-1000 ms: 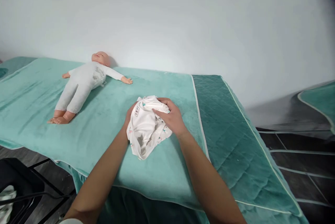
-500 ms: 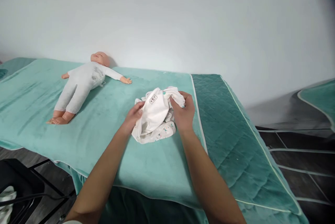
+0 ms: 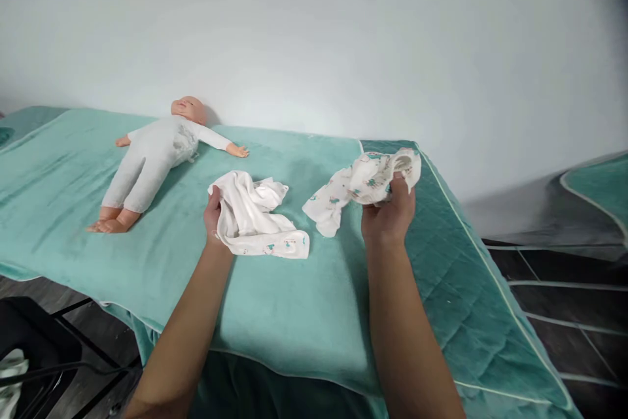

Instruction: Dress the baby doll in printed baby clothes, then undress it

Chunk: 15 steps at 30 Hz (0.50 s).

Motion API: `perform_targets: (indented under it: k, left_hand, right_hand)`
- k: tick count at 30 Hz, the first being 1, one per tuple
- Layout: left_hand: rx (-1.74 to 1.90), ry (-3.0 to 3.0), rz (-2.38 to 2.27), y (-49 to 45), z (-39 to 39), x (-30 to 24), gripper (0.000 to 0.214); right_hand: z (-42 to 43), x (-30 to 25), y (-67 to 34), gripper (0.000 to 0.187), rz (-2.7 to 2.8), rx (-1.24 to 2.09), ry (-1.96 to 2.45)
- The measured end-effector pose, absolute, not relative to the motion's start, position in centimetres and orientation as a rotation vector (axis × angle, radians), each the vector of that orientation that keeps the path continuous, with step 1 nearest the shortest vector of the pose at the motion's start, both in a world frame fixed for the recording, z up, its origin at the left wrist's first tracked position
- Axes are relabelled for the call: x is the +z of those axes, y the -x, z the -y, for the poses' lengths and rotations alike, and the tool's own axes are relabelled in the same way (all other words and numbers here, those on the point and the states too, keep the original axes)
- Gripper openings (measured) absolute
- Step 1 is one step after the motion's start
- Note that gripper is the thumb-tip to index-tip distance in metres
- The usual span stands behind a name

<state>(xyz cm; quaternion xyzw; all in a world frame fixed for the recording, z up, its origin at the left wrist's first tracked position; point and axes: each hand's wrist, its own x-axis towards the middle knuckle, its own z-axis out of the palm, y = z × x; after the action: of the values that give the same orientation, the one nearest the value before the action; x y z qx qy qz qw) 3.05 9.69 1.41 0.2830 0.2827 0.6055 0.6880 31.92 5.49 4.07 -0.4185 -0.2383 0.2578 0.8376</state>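
Note:
My left hand [image 3: 214, 219] grips the edge of a white baby garment [image 3: 248, 213], plain side up, with a strip of small print along its near edge. Most of that garment rests low over the bed, and the fingers under it are hidden. In my right hand [image 3: 391, 213] is a second white baby garment [image 3: 370, 177] with a green and dark print, its open end bunched at my thumb. One end of it droops to the left. A gap separates the two garments.
A baby doll [image 3: 152, 151] in a white cloth body lies on its back at the left of the bed [image 3: 294, 314], which has a green cover. A white wall [image 3: 314, 53] stands behind. At the lower left is a black chair [image 3: 36, 340], and to the right a metal frame [image 3: 564, 285].
The single bundle of white cloth is now two separate garments. My left hand has moved left with one, and my right hand has moved right with the other.

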Motion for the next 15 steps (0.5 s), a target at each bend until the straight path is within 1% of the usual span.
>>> perform_targets:
  k: [3, 7, 9, 12, 13, 15]
  left_hand:
    - [1.32, -0.579, -0.695, -3.5, -9.5, 1.3, 0.055]
    - [1.308, -0.481, -0.723, -3.8, -9.5, 1.5, 0.051]
    - [1.279, -0.411, -0.711, -3.8, -9.4, 1.7, 0.05]
    - [1.226, -0.409, -0.665, -3.8, -9.2, 1.9, 0.051]
    - [1.232, -0.444, -0.653, -3.8, -9.1, 2.0, 0.051]
    - [1.29, -0.538, -0.638, -3.9, -9.0, 2.0, 0.049]
  right_hand:
    - [-5.3, 3.5, -32.4, 0.036, 0.71, 0.461, 1.098]
    - [-5.3, 1.6, -30.4, 0.035, 1.39, 0.409, 1.399]
    - [-5.2, 1.0, -29.2, 0.038, 1.619, 0.366, 1.542]
    - [-4.7, 0.7, -28.2, 0.056, 1.78, 0.253, 1.723]
    - [-4.6, 0.7, -28.1, 0.058, 1.814, 0.236, 1.741]
    - [-4.2, 0.9, -28.0, 0.051, 1.868, 0.21, 1.729]
